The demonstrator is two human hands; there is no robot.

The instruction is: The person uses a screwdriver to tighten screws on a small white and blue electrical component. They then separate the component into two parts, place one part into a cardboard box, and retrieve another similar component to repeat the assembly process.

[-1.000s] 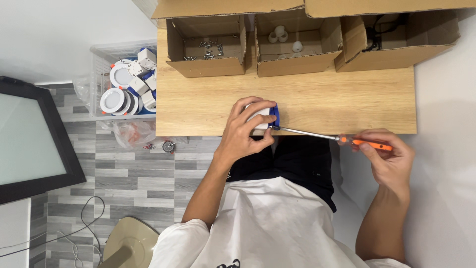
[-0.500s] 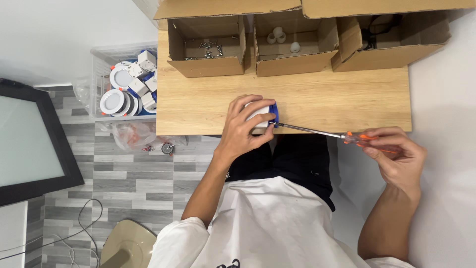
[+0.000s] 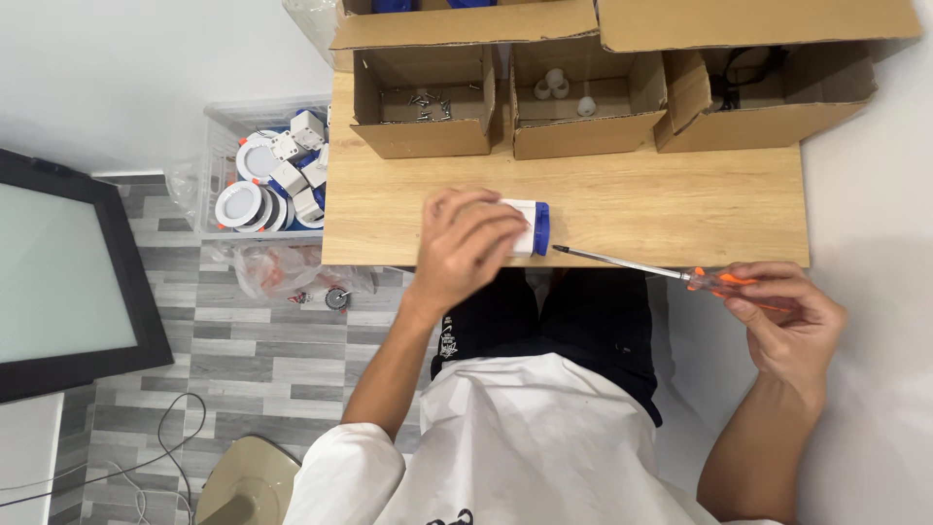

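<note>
My left hand (image 3: 465, 243) grips a small white and blue box-shaped part (image 3: 531, 227) at the near edge of the wooden table (image 3: 680, 209). My right hand (image 3: 785, 319) holds a long screwdriver (image 3: 661, 272) by its orange handle, off the table's near right corner. The metal shaft points left, and its tip lies just right of the part's blue end; I cannot tell whether it touches.
Three open cardboard boxes stand along the far edge: one with screws (image 3: 423, 99), one with small white pieces (image 3: 569, 92), one with dark cable (image 3: 753, 78). A clear bin of white round fittings (image 3: 272, 180) sits left of the table. A dark screen (image 3: 58, 282) leans at far left.
My right hand has drawn the screwdriver rightward, so its tip has come away from the part. My left hand has stayed on the part.
</note>
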